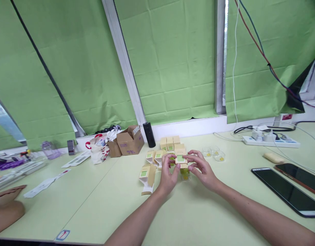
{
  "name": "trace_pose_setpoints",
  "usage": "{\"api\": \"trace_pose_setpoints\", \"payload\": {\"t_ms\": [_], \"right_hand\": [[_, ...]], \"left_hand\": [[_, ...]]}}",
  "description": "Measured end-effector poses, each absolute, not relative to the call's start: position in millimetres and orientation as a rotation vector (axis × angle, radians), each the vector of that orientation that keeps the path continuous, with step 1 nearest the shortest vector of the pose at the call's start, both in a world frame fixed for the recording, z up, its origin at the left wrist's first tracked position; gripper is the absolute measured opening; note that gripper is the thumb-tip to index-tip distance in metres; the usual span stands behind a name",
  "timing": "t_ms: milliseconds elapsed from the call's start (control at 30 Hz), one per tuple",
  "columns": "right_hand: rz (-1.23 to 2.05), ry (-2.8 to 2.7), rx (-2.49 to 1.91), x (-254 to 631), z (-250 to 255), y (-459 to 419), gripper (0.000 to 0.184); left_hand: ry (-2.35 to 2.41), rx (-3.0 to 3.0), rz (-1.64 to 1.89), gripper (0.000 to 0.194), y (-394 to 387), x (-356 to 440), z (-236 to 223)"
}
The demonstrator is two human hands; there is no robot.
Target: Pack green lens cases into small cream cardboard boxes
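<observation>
Both my hands meet at the middle of the pale green table (101, 205). My left hand (168, 174) and my right hand (202, 169) pinch a small tan carton with a green label (180, 158), fingers closed on its two sides. A small clear jar with yellow-green contents (184, 173) stands just under the carton, between my hands. Several similar small cartons (169, 142) are stacked right behind, and an opened one (147, 176) lies to the left of my left hand.
A brown cardboard box (130, 140) and a black cylinder (149, 134) stand at the back. Clear lids (213, 153) lie to the right, then a power strip (271, 140), a phone (285, 191) and a second phone (301, 175). Another person's hand (5, 205) rests far left.
</observation>
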State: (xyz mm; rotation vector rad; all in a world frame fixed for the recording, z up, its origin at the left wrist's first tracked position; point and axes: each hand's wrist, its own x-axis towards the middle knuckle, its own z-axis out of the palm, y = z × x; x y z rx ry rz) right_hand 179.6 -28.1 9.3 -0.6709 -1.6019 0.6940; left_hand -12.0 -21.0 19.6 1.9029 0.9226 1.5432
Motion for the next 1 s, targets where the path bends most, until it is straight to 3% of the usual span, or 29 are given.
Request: {"api": "trace_pose_setpoints", "payload": {"t_ms": [300, 833, 1000], "right_hand": [[0.683, -1.612, -0.667, 178.7, 8.1, -28.1, 0.037], [0.654, -1.581, -0.691, 176.3, 5.6, -24.6, 0.037], [0.659, -1.575, -0.698, 175.8, 4.3, -23.6, 0.034]], "left_hand": [[0.959, 1.910, 1.550, 0.025, -20.8, -10.8, 18.0], [0.834, 1.978, 1.536, 0.043, -23.9, -15.4, 17.9], [0.884, 1.953, 1.550, 0.038, -22.6, -12.9, 16.8]]}}
